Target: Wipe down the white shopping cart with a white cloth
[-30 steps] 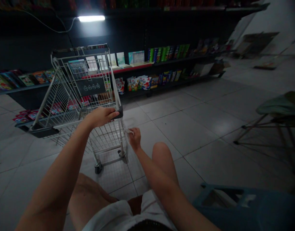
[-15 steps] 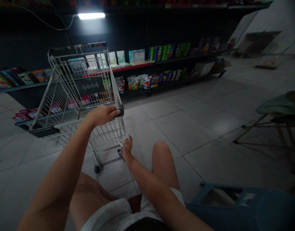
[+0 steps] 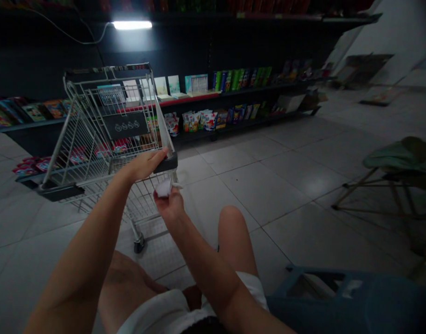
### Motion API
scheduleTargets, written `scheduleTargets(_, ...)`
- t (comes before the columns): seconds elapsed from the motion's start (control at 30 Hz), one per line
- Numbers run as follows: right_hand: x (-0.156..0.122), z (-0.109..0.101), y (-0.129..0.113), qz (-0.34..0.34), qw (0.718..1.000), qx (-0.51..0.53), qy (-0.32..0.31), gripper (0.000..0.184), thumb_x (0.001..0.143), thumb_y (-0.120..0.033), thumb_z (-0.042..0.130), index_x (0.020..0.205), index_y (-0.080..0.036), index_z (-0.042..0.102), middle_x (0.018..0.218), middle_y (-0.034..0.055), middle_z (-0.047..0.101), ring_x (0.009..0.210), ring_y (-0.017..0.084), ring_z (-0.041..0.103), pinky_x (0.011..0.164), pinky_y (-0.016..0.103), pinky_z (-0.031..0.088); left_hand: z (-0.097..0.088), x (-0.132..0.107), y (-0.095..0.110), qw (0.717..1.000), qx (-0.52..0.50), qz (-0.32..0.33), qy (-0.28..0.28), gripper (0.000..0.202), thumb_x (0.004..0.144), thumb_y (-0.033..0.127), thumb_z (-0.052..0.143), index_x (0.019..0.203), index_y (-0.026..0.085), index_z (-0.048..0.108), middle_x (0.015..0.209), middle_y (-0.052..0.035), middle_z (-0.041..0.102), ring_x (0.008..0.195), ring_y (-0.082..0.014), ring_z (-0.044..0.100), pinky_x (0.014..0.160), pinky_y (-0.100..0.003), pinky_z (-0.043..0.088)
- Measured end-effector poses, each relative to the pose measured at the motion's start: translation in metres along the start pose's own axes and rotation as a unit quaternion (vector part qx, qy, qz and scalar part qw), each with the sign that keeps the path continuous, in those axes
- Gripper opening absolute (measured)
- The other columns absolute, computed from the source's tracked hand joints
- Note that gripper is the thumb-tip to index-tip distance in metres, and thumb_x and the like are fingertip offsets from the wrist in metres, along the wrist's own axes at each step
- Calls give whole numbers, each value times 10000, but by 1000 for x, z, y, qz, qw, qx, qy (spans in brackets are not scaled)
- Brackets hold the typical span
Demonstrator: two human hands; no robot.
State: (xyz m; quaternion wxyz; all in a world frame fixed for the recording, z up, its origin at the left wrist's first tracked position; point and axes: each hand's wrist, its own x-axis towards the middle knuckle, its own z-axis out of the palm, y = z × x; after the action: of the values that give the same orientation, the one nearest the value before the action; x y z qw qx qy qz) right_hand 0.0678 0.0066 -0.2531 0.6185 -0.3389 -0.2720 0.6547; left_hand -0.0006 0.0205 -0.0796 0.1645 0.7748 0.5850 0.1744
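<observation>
A grey wire shopping cart with black corner pieces stands in front of me, to the left. My left hand lies over its near right corner, gripping the rim beside the black corner bumper. Some of its fingers are hidden behind the hand. Just below that corner, my right hand is closed on a crumpled white cloth or tissue, held palm upward close to the cart's wire side. A caster wheel of the cart shows beneath.
Dark shelves behind the cart hold boxes, green and blue cans and snack bags. A lit tube lamp hangs above. A blue plastic stool is at my right, and a folding stool stands farther right on the tiled floor.
My right hand has moved up and left with the white cloth or tissue, turning palm upward. My left hand has shifted slightly on the cart's corner, its visible fingers straighter.
</observation>
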Motion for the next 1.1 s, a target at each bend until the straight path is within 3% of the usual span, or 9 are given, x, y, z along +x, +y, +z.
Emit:
scheduleTargets(0.1,-17,18,-41,109,975,183,63,187,944,-237,352,908,-225,534,835,13,655,792,137,645,758,330,585,0,-1,-3,996,-87,-12,7,803,876,745,121,1036,135,619,1046,-159,717,966,-263,653,859,-377,506)
scheduleTargets(0.23,-29,14,-82,-152,986,54,41,280,891,-304,477,1165,-263,515,1127,40,611,1035,168,620,929,387,553,1,-1,-7,981,-194,-22,0,817,831,813,127,1103,159,534,1090,-177,720,952,-274,666,818,-398,513)
scheduleTargets(0.37,-8,-16,-62,-428,854,-296,8,404,784,-217,588,1187,-211,609,1297,117,463,1278,252,448,1133,454,396,5,0,-9,970,-243,0,19,760,835,809,130,1062,182,496,1039,-150,724,925,-260,676,812,-401,513)
scheduleTargets(0.53,3,-65,-18,-425,734,-499,-180,313,736,-154,611,1029,-196,714,1115,105,563,1130,254,511,1047,451,438,7,-12,-2,987,-31,38,150,525,884,677,333,900,187,521,915,-104,700,838,-227,651,758,-348,486)
scheduleTargets(0.63,2,-71,-67,-429,738,-501,-141,328,757,-112,543,1024,-218,701,1085,83,601,1101,233,536,1015,423,457,2,-27,1,975,163,1,151,497,895,637,365,939,186,568,860,-91,706,790,-249,659,688,-333,446)
scheduleTargets(0.73,13,-35,-158,-473,716,-510,-59,419,815,-82,452,1152,-230,650,1182,77,598,1182,224,514,1051,420,423,-4,-39,-4,952,289,-58,86,612,882,719,309,910,195,625,823,-109,718,806,-318,685,641,-346,423)
scheduleTargets(0.87,40,55,-229,-343,523,-707,-330,330,809,-74,515,1042,-206,706,1009,39,679,1028,197,590,938,360,447,-5,-44,-12,937,342,-59,26,727,890,738,204,816,200,687,796,-138,725,810,-349,701,635,-367,432)
scheduleTargets(1.0,65,120,-205,-69,277,-807,-517,227,724,-25,596,850,-130,753,716,0,657,746,143,608,769,301,450,-2,-44,-13,937,342,-59,37,754,893,738,197,860,198,723,805,-146,736,801,-340,706,645,-372,451)
scheduleTargets(1.1,74,126,-173,-22,257,-807,-531,101,703,-76,670,769,-89,745,655,-9,619,689,130,607,731,299,467,-3,-45,-12,939,334,-76,40,744,866,768,261,905,195,733,795,-152,736,813,-360,705,644,-383,461)
